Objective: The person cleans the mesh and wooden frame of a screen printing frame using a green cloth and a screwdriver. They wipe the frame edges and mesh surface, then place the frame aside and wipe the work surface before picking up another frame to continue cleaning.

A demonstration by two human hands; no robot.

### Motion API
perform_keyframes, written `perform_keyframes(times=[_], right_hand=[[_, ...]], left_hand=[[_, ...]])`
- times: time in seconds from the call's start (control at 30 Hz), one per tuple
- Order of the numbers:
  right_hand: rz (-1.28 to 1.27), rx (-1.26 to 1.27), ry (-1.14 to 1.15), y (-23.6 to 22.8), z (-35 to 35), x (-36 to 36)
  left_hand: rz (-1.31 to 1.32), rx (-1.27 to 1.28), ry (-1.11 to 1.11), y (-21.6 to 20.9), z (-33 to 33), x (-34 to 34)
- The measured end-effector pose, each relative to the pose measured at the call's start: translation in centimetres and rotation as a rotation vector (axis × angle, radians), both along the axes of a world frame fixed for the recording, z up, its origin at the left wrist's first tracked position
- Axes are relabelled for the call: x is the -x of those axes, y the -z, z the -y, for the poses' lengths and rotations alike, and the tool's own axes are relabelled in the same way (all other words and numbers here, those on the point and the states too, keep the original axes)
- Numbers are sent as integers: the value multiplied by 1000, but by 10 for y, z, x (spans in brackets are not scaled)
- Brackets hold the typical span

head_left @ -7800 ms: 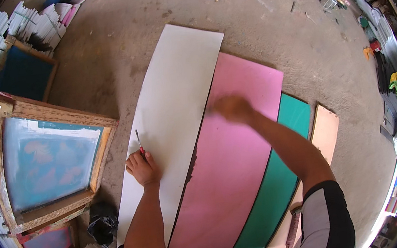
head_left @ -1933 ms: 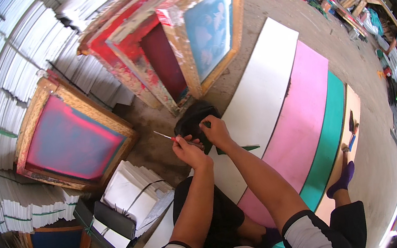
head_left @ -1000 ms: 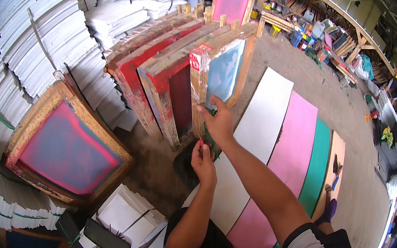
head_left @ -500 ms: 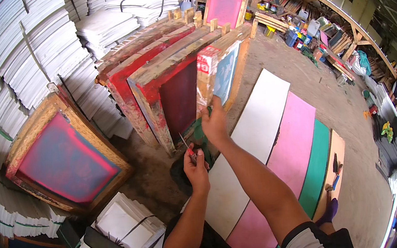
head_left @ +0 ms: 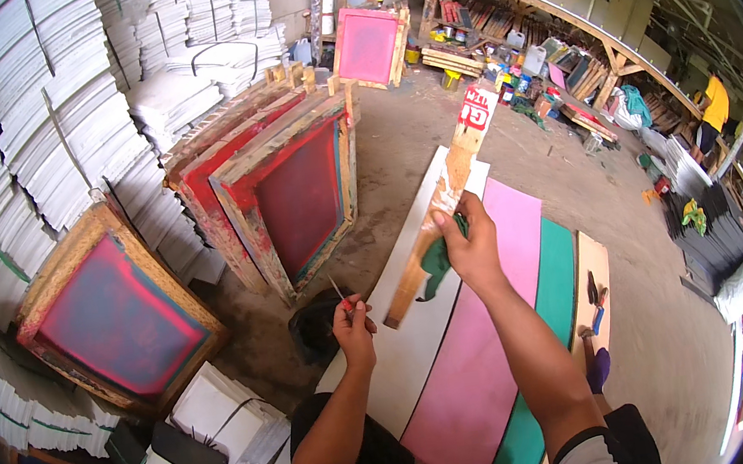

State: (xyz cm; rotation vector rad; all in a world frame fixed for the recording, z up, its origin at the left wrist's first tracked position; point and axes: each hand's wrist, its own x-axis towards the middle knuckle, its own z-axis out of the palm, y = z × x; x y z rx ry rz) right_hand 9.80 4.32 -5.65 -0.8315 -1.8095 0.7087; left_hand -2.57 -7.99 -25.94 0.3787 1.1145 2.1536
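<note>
In my right hand (head_left: pixel 475 247) is a wooden screen-printing frame (head_left: pixel 464 151), turned nearly edge-on, with a red and white label near its upper end. My fingers wrap around its side. Something dark green (head_left: pixel 436 266) shows just below them; what it is I cannot make out. My left hand (head_left: pixel 356 336) is closed on a small red-handled knife (head_left: pixel 346 304), its thin blade pointing up and away. The two hands are apart, and the knife does not touch the frame. Below them lie long white (head_left: pixel 387 360), pink (head_left: pixel 463 369) and green (head_left: pixel 536 365) sheets.
Paint-stained frames (head_left: pixel 279 197) lean together ahead on the left, and another frame (head_left: pixel 112 310) stands nearer. Bundled white sheets (head_left: pixel 51 114) are stacked behind. Pliers (head_left: pixel 600 313) lie on a tan sheet (head_left: pixel 588 270) at right. A person in yellow (head_left: pixel 714 105) is far right.
The frame has come away from the leaning group, moved right and turned edge-on in my right hand. My left hand has shifted slightly down and left, still with the knife. The view has swung right.
</note>
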Motion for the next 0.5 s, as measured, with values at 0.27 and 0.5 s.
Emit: perform_keyframes(times=[0.27,0.5], right_hand=[[436,-71,-77,-11,91,-129],[905,-125,-35,65,131,-213]], left_hand=[[101,72,352,-22,30,-25],[205,-96,651,-107,29,-69]])
